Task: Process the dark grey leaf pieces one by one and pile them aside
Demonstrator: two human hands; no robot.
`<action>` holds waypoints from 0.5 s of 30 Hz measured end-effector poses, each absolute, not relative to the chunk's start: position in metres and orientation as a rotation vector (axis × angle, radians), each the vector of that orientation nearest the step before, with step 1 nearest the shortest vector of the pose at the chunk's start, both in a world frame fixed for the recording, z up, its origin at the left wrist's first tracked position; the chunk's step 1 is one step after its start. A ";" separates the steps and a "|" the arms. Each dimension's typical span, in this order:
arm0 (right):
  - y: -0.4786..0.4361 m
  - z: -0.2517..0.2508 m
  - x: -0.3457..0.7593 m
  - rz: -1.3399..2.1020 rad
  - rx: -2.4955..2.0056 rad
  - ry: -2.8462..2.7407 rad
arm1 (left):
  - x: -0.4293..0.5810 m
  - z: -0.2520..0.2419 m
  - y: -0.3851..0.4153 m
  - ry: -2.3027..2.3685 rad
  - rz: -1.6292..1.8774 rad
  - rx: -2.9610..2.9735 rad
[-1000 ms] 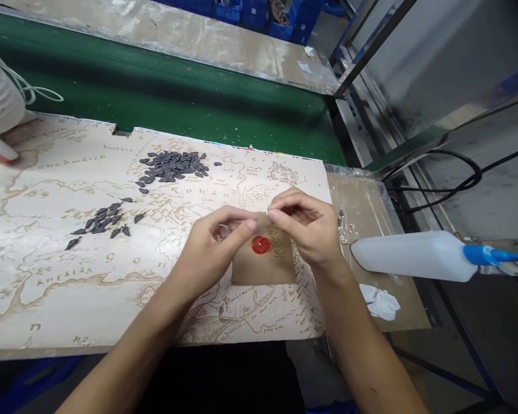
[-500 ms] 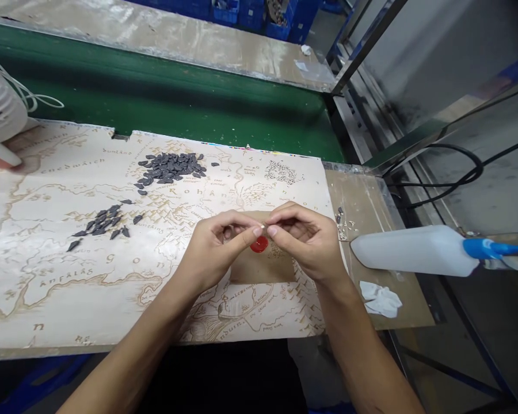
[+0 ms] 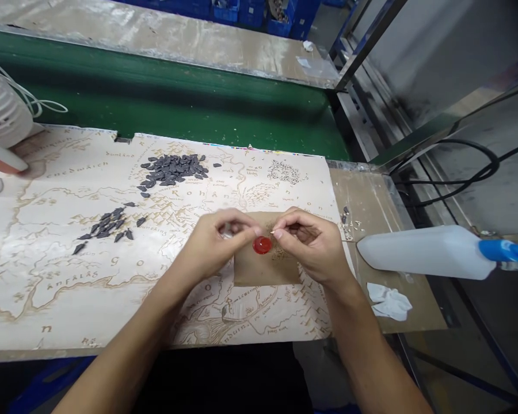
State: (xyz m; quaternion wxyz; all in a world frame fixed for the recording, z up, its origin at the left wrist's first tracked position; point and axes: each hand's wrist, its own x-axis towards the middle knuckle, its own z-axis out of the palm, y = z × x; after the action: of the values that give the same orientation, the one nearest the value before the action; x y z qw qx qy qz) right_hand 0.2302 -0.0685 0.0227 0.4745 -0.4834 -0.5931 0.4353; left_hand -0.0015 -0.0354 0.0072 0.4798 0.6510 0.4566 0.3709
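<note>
My left hand (image 3: 213, 244) is curled in a pinch just left of a small red disc (image 3: 262, 245); what its fingers hold is hidden. My right hand (image 3: 311, 241) pinches a thin pale stick whose tip points at the red disc. The disc lies on a brown card square (image 3: 263, 270) on top of a large engraved wooden map board (image 3: 69, 287). Both hands hover close over the card.
Two heaps of small dark leaf-shaped pieces lie on the board, a big one (image 3: 172, 168) and a smaller one (image 3: 106, 225). A white squeeze bottle with a blue nozzle (image 3: 427, 251) lies at the right beside crumpled tissue (image 3: 388, 303). A white fan (image 3: 2, 112) stands at the far left; a green belt (image 3: 176, 103) runs behind.
Both hands have dropped lower toward the card. The fingertips, which met above the red disc, have drawn apart, one to each side of it.
</note>
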 end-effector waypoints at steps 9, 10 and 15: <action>-0.090 0.016 0.238 0.619 -1.372 -1.737 | -0.042 -0.026 0.052 1.989 0.880 2.034; -0.093 0.015 0.236 0.602 -1.376 -1.747 | -0.042 -0.027 0.055 1.989 0.861 2.036; -0.100 0.012 0.230 0.558 -1.365 -1.822 | -0.040 -0.024 0.054 2.006 0.811 2.043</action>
State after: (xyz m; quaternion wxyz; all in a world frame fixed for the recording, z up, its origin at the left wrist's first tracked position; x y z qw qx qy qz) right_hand 0.2303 -0.0996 0.0125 0.3881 -0.5367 -0.7163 0.2195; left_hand -0.0400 0.0536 -0.0237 0.0828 0.6841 0.6718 0.2716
